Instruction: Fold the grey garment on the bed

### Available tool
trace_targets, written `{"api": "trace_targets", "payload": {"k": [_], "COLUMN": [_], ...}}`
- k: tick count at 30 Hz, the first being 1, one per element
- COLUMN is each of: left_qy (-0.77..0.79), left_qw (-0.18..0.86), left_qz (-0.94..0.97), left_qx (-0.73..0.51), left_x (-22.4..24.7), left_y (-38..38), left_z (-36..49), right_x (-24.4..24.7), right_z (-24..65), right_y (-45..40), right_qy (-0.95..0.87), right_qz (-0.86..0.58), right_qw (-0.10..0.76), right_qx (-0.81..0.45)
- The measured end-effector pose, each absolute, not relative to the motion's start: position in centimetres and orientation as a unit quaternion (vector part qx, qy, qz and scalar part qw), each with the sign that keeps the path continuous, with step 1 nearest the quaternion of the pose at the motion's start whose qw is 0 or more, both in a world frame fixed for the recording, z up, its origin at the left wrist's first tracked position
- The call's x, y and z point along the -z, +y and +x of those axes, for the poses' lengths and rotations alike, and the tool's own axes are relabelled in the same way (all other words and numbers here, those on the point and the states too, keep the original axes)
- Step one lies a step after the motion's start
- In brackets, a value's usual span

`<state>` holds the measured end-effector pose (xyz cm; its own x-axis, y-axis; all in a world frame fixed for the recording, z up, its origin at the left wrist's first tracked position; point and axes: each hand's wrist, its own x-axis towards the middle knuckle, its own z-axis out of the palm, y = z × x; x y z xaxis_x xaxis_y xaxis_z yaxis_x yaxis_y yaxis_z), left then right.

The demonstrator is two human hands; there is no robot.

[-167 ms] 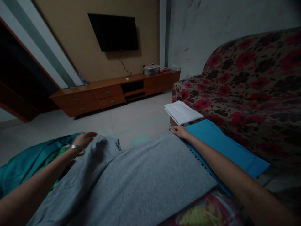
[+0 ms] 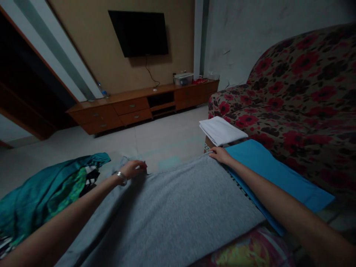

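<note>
A grey T-shirt (image 2: pixel 178 207) is spread in front of me, its right side straight and its left part creased and folded over. At its far right corner my right hand (image 2: pixel 219 154) pinches the cloth edge. My left hand (image 2: pixel 133 170), with a silver bangle on the wrist, lies over the far left edge; its fingers are bent together on the fabric, and their tips are partly hidden. Just right of the shirt, under my right forearm, is a folded blue cloth (image 2: pixel 267 174). Beyond it sits a folded white cloth (image 2: pixel 222 130) on a box.
A heap of teal and green clothes (image 2: pixel 50 181) lies at the left. The floral sofa (image 2: pixel 292 92) stands at the right. Across the tiled floor (image 2: pixel 158 129) are a low wooden cabinet (image 2: pixel 130 107) and a wall television (image 2: pixel 140 33). Pinkish patterned material (image 2: pixel 244 254) shows beneath the shirt's near edge.
My left hand has moved right, from beside the teal clothes onto the shirt's far edge, and the raised left fold now lies flatter. My right hand keeps its hold on the corner.
</note>
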<state>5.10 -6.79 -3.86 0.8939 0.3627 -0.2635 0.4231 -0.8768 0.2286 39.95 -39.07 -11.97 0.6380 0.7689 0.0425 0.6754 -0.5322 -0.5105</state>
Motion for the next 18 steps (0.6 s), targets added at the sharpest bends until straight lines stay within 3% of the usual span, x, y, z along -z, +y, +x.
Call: {"api": "trace_targets", "payload": {"k": [4, 18], "left_qy": [0.118, 0.124], "left_qw": [0.085, 0.032], "left_qz": [0.977, 0.978], "left_qx": [0.153, 0.165], "left_x": [4.8, 4.6], "left_y": [-9.9, -11.0], "left_z": [6.0, 5.4], "right_x": [11.5, 9.3], "right_z": [39.2, 36.3], "right_y": [-39.8, -42.0], "right_qy": [-0.414, -0.506], "right_qz": [-0.873, -0.824], "right_qw": [0.243, 0.231], "right_qx": [-0.082, -0.110]}}
